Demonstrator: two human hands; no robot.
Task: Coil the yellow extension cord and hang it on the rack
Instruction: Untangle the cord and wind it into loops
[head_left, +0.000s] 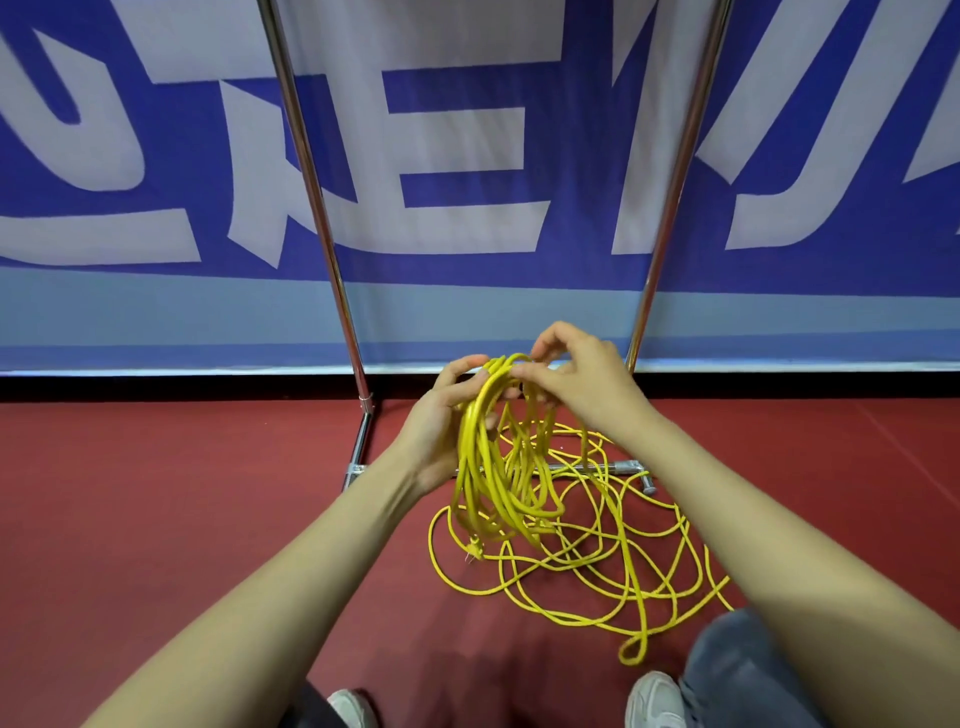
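My left hand (441, 426) grips the top of a bundle of loops of the yellow extension cord (498, 467), which hang down from it. My right hand (576, 379) pinches a strand of the cord at the top of the same bundle, right beside the left fingers. The remaining cord lies in loose tangled loops on the red floor (597, 561), with one cord end (472, 551) dangling near the floor. The chrome rack's two uprights (311, 182) (675, 182) rise just behind my hands; its top bar is out of view.
The rack's base bar (597, 467) and left foot (358, 457) lie on the red floor (156, 493) under the cord. A blue-and-white banner (467, 156) stands behind the rack. My shoes (654, 701) and a knee (737, 670) are at the bottom edge.
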